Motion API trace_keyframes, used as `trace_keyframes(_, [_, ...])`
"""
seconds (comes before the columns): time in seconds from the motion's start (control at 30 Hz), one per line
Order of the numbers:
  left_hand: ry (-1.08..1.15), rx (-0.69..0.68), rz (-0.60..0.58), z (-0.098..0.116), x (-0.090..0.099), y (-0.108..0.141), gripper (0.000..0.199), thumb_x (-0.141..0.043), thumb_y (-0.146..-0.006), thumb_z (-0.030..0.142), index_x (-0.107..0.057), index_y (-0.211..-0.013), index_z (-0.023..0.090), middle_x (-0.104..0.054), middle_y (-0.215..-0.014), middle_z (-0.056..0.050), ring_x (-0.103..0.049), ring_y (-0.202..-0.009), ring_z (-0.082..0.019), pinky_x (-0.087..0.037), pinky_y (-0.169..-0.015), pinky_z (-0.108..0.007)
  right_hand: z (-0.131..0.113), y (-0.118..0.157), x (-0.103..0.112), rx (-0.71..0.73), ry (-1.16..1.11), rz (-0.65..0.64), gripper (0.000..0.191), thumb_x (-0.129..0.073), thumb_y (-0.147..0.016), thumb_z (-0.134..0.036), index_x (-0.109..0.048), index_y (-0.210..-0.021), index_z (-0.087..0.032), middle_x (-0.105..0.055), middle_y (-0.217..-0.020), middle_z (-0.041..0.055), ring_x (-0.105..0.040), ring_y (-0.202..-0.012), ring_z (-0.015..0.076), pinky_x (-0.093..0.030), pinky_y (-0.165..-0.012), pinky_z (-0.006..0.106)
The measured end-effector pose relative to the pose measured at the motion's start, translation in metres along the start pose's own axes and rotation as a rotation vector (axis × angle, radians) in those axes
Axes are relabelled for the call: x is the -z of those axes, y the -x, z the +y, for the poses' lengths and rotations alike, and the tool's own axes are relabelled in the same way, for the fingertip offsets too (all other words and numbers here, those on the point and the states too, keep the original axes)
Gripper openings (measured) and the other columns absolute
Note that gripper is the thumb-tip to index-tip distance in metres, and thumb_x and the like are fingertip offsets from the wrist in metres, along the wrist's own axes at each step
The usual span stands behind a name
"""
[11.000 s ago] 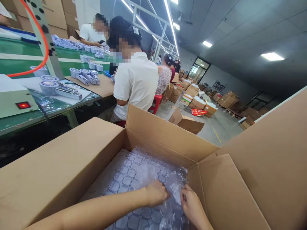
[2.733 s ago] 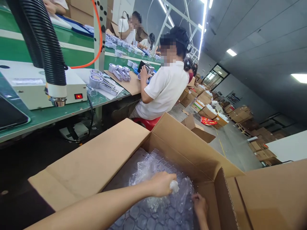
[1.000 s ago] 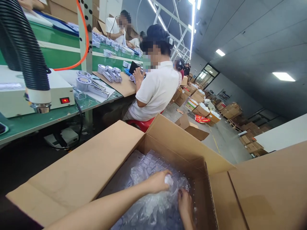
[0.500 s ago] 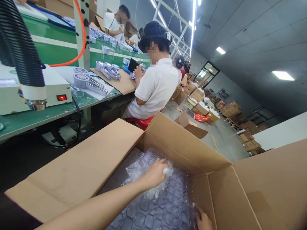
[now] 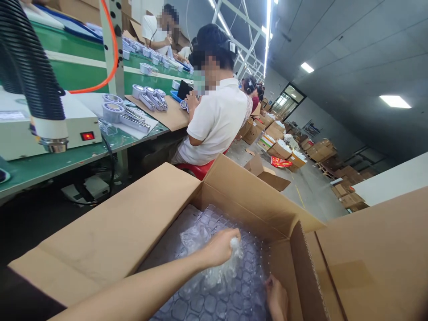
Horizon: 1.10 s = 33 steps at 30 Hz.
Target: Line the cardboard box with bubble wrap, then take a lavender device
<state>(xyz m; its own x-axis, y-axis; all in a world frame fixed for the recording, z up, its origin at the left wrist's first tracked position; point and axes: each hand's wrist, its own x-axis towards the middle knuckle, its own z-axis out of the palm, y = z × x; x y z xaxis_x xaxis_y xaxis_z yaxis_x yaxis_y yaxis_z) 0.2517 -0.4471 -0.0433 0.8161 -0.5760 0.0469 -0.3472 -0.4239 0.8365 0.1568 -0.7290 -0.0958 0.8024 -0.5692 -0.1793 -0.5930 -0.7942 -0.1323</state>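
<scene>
My left hand (image 5: pixel 222 247) is closed around a bunched clear plastic bag (image 5: pixel 214 278), with part of the bag sticking out of the fist. Beneath it, inside an open cardboard box (image 5: pixel 160 196), lies a clear plastic tray (image 5: pixel 210 305) moulded with many rounded pockets. At the tray's right edge is my right hand (image 5: pixel 277 296), its fingers bent and pinched against the rim, low beside the box's inner wall. The crumpled bag covers the middle of the tray.
A green workbench (image 5: pixel 20 178) at left carries a white machine (image 5: pixel 78 142), a black hose (image 5: pixel 33 67) and white handheld parts with round heads (image 5: pixel 112 111). A co-worker in a white shirt (image 5: pixel 217 120) sits beyond the box. Cardboard boxes (image 5: pixel 281 151) stand on the floor behind.
My left hand has shifted slightly right and down with the bag. My right hand has risen a little along the tray edge. The box's right flap has bent to stand more upright.
</scene>
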Motion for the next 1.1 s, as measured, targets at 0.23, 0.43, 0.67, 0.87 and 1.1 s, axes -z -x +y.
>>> trace_keyframes(0.23, [-0.037, 0.074, -0.137, 0.0, -0.008, 0.001, 0.012, -0.063, -0.089, 0.024, -0.061, -0.085, 0.013, -0.061, -0.09, -0.004, -0.057, -0.076, -0.016, -0.048, -0.073, -0.031, -0.009, 0.008, 0.024, -0.055, 0.035, -0.058, 0.024, -0.042, -0.088, -0.026, -0.064, -0.083, -0.021, -0.073, -0.087, 0.005, -0.067, -0.08, 0.0172, -0.036, -0.064, 0.022])
trace_keyframes(0.43, [-0.043, 0.027, -0.203, 0.009, -0.001, 0.009, 0.006, -0.061, -0.077, 0.012, -0.063, -0.078, 0.017, -0.064, -0.078, -0.002, -0.061, -0.075, -0.02, -0.046, -0.066, -0.027, -0.01, 0.013, 0.038, -0.064, 0.063, -0.076, 0.027, -0.038, -0.089, -0.023, -0.064, -0.085, -0.017, -0.072, -0.094, 0.0119, -0.067, -0.085, 0.0186, -0.036, -0.066, 0.023])
trace_keyframes(0.67, [0.029, -0.062, -0.281, 0.016, -0.007, 0.02, 0.081, -0.071, -0.073, 0.013, -0.041, -0.146, 0.032, -0.07, -0.098, -0.002, -0.065, -0.098, -0.027, -0.049, -0.079, -0.029, -0.045, 0.042, 0.072, 0.052, -0.378, -0.056, 0.022, -0.053, -0.075, -0.039, -0.057, -0.074, -0.017, -0.065, -0.074, 0.0026, -0.056, -0.065, 0.0097, -0.038, -0.063, 0.02])
trace_keyframes(0.87, [0.032, -0.044, -0.243, 0.026, -0.016, 0.019, 0.023, -0.069, -0.083, 0.027, -0.067, -0.106, 0.021, -0.07, -0.096, -0.002, -0.065, -0.09, -0.022, -0.047, -0.075, -0.024, -0.084, 0.066, 0.076, 0.212, -0.96, -0.36, 0.055, -0.075, -0.056, -0.058, -0.056, -0.084, -0.016, -0.063, -0.074, 0.0004, -0.056, -0.068, 0.0082, -0.048, -0.069, 0.021])
trace_keyframes(1.1, [-0.053, 0.02, -0.076, 0.016, 0.006, 0.008, 0.01, -0.06, -0.073, 0.008, -0.059, -0.074, 0.017, -0.062, -0.104, -0.006, -0.058, -0.101, -0.025, -0.042, -0.071, -0.026, 0.023, 0.021, 0.026, -0.163, -0.275, -0.377, 0.045, -0.063, -0.071, -0.03, -0.063, -0.11, -0.008, -0.069, -0.108, 0.0153, -0.067, -0.091, 0.0169, -0.053, -0.083, 0.025])
